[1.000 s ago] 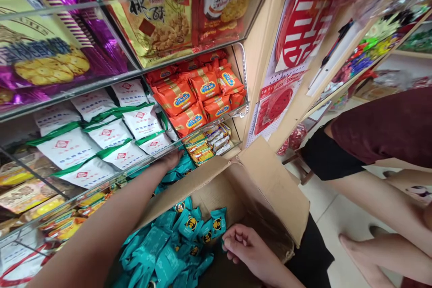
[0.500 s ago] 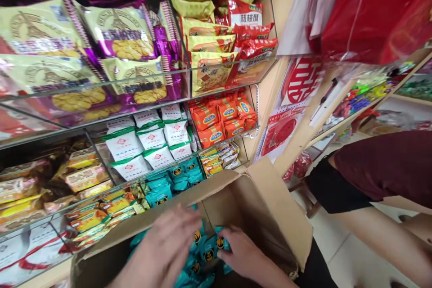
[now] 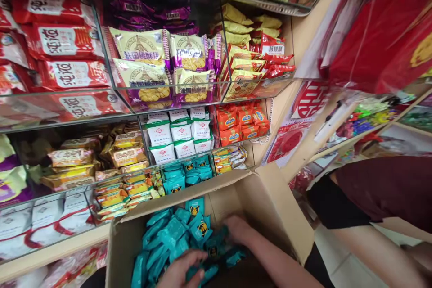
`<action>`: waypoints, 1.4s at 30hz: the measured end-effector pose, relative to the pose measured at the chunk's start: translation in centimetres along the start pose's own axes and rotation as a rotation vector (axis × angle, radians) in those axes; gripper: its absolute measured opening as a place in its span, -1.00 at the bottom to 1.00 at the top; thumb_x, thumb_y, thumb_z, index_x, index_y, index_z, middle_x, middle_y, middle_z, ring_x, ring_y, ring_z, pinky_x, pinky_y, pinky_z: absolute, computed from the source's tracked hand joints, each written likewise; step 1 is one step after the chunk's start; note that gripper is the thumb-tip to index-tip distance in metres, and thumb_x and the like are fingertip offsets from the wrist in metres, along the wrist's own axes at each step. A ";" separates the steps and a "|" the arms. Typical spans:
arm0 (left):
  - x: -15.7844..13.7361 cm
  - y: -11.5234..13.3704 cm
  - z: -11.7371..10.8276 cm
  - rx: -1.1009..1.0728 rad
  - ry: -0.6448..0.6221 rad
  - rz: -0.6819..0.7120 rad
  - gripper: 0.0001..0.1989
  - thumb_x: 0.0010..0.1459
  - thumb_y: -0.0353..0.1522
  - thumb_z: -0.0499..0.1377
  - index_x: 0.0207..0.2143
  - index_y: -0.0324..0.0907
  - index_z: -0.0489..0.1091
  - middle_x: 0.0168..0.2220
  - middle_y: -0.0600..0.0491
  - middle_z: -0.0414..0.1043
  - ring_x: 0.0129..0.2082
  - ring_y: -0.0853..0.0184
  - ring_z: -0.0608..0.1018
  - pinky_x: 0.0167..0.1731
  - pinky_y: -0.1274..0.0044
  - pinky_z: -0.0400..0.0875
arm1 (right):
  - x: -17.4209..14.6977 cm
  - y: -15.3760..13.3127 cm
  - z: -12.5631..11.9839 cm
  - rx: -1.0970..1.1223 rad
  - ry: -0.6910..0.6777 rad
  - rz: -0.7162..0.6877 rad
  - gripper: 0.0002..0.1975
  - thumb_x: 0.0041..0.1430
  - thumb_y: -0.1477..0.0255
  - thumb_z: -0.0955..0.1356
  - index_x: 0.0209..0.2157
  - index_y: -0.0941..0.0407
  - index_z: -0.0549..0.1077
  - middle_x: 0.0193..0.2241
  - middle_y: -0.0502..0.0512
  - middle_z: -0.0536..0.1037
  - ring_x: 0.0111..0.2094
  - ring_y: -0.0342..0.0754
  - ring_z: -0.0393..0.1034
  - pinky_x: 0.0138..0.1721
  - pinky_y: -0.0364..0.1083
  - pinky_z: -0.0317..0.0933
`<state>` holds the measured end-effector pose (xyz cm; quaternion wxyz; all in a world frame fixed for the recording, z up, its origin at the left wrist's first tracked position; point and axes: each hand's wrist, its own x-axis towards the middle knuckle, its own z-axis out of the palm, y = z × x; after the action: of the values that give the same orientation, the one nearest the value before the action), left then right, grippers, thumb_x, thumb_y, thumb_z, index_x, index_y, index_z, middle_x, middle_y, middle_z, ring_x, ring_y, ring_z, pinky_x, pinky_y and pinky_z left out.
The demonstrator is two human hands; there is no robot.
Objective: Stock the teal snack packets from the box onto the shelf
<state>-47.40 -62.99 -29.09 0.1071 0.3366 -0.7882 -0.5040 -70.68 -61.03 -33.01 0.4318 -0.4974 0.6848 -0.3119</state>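
Teal snack packets [image 3: 173, 234] with black-and-gold round marks lie heaped inside an open cardboard box [image 3: 286, 204]. My left hand [image 3: 184, 270] is low over the heap at the bottom of the view, its thumb and fingers apart. Beside it, my right hand [image 3: 239, 229] reaches down to the packets on the right of the heap. Its fingers are blurred and partly hidden, so any grip on a packet does not show. Similar teal packets [image 3: 189, 173] fill a shelf bin just beyond the box's far edge.
Clear-fronted shelves hold red packets [image 3: 72, 74], purple-and-cream biscuits [image 3: 148, 85], white-and-green packets [image 3: 182, 132] and orange packets [image 3: 241, 119]. Red bags [image 3: 381, 40] hang at upper right. A person in a maroon top [image 3: 388, 189] is close by on the right.
The view has tilted up and shifted left, showing more shelves. My left hand has moved down and toward me, uncovering the teal heap. My right hand remains among the packets.
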 end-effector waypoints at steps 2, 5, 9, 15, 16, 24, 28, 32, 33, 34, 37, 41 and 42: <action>1.0 1.5 -0.1 -0.082 0.086 -0.164 -0.54 -0.01 -0.18 0.07 -0.03 -0.09 0.26 -0.05 -0.04 0.34 -0.15 0.26 0.43 -0.11 0.48 0.31 | -0.7 -0.7 -0.9 0.018 0.032 0.002 -0.71 -0.40 0.53 0.44 -0.72 0.12 0.20 -0.66 -0.08 0.30 -0.40 -0.02 0.29 -0.34 -0.09 0.14; 3.0 3.8 0.1 -0.304 0.139 -0.371 -0.44 0.02 -0.06 -0.02 0.03 -0.14 0.17 -0.04 -0.08 0.31 -0.20 0.24 0.45 -0.31 0.49 0.39 | -2.4 -2.1 -1.0 0.113 0.026 -0.024 -0.77 -0.12 0.29 0.35 -0.56 0.12 0.23 -0.57 -0.07 0.34 -0.43 -0.11 0.27 -0.40 -0.16 0.15; 4.7 5.5 1.5 -0.425 0.198 -0.350 -0.54 0.01 0.03 -0.11 -0.33 -0.12 0.31 -0.48 0.06 0.36 -0.54 0.34 0.43 -0.64 0.56 0.30 | -4.9 -4.1 1.0 0.226 0.163 -0.094 -0.68 0.05 0.15 0.22 -0.56 0.11 0.17 -0.61 -0.10 0.24 -0.55 -0.19 0.16 -0.53 -0.22 0.07; 4.6 5.5 3.1 -0.228 0.366 -0.284 -0.60 0.03 0.00 -0.14 -0.56 -0.09 0.20 -0.71 0.14 0.17 -0.70 0.37 0.32 -0.65 0.54 0.23 | -5.7 -5.1 2.9 0.111 0.501 -0.077 -0.59 0.17 0.15 0.08 -0.64 0.10 0.12 -0.69 -0.09 0.14 -0.61 -0.17 0.07 -0.53 -0.18 -0.03; 4.5 5.3 3.3 -0.214 0.377 -0.294 -0.59 0.04 0.00 -0.15 -0.55 -0.09 0.22 -0.72 0.13 0.18 -0.70 0.36 0.33 -0.64 0.53 0.23 | -5.6 -5.1 3.0 0.104 0.513 -0.080 -0.59 0.17 0.16 0.07 -0.64 0.10 0.13 -0.68 -0.08 0.15 -0.61 -0.17 0.08 -0.53 -0.18 -0.02; 3.3 5.4 2.7 -0.275 0.296 -0.128 -0.62 0.08 -0.12 -0.05 -0.22 -0.18 0.34 -0.44 0.06 0.38 -0.36 0.33 0.44 -0.29 0.53 0.35 | -5.6 -4.2 1.4 0.024 0.407 -0.226 -0.60 0.17 0.23 0.12 -0.68 0.10 0.07 -0.71 -0.12 0.07 -0.64 -0.21 0.03 -0.57 -0.20 -0.09; 3.0 5.9 1.3 -0.298 0.057 0.009 -0.58 -0.02 -0.23 0.12 -0.07 -0.13 0.32 -0.29 0.04 0.46 -0.24 0.28 0.46 -0.17 0.49 0.33 | -6.3 -4.6 0.5 -0.021 0.275 -0.312 -0.60 0.15 0.26 0.16 -0.70 0.12 0.11 -0.72 -0.12 0.06 -0.65 -0.23 -0.01 -0.57 -0.19 -0.12; 3.0 6.3 1.4 -0.421 0.212 -0.072 -0.59 -0.06 -0.22 0.15 -0.11 -0.14 0.34 -0.19 0.00 0.44 -0.15 0.23 0.43 -0.10 0.45 0.28 | -7.4 -5.3 1.1 0.427 0.227 -0.244 -0.75 0.04 0.21 0.27 -0.47 0.13 0.29 -0.58 -0.07 0.26 -0.55 -0.20 0.14 -0.53 -0.22 0.04; 3.0 6.4 1.6 -0.474 0.273 -0.095 -0.54 -0.06 -0.21 0.15 -0.07 -0.15 0.28 -0.19 -0.01 0.43 -0.16 0.24 0.43 -0.12 0.45 0.30 | -7.7 -5.5 1.4 0.561 0.148 -0.229 -0.71 -0.03 0.21 0.32 -0.34 0.13 0.31 -0.51 -0.03 0.32 -0.50 -0.18 0.19 -0.50 -0.21 0.09; 3.0 6.4 1.7 -0.523 0.319 -0.106 -0.50 -0.05 -0.20 0.14 -0.04 -0.16 0.22 -0.20 -0.01 0.42 -0.17 0.25 0.43 -0.15 0.47 0.31 | -7.9 -5.6 1.8 0.668 0.059 -0.215 -0.62 -0.08 0.21 0.36 -0.24 0.11 0.29 -0.43 0.00 0.36 -0.48 -0.16 0.21 -0.49 -0.20 0.13; 3.0 6.6 2.0 -0.622 0.347 -0.114 -0.44 -0.05 -0.20 0.15 0.00 -0.16 0.09 -0.29 0.03 0.41 -0.26 0.32 0.44 -0.25 0.52 0.32 | -8.3 -5.8 2.3 0.778 -0.070 -0.189 -0.59 -0.10 0.27 0.38 -0.19 0.12 0.31 -0.39 0.03 0.39 -0.52 -0.18 0.22 -0.50 -0.17 0.17; 3.1 7.2 1.4 -0.689 0.273 -0.140 -0.44 -0.05 -0.21 0.16 -0.02 -0.14 0.06 -0.34 0.08 0.38 -0.34 0.37 0.43 -0.32 0.56 0.33 | -8.2 -5.8 1.1 0.650 0.079 -0.186 -0.77 -0.07 0.31 0.37 -0.41 0.17 0.37 -0.56 -0.05 0.31 -0.56 -0.21 0.16 -0.52 -0.20 0.12; 3.1 7.4 1.0 -0.695 0.247 -0.147 -0.45 -0.06 -0.22 0.17 -0.02 -0.12 0.05 -0.29 0.06 0.38 -0.33 0.37 0.42 -0.32 0.55 0.33 | -8.2 -5.7 0.5 0.619 0.107 -0.180 -0.78 -0.06 0.31 0.37 -0.44 0.18 0.37 -0.58 -0.06 0.29 -0.56 -0.22 0.15 -0.53 -0.21 0.10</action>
<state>-53.41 -62.28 -23.71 0.2726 0.3942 -0.5250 -0.7034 -66.78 -55.02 -26.05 0.4967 -0.3838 0.5325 -0.5678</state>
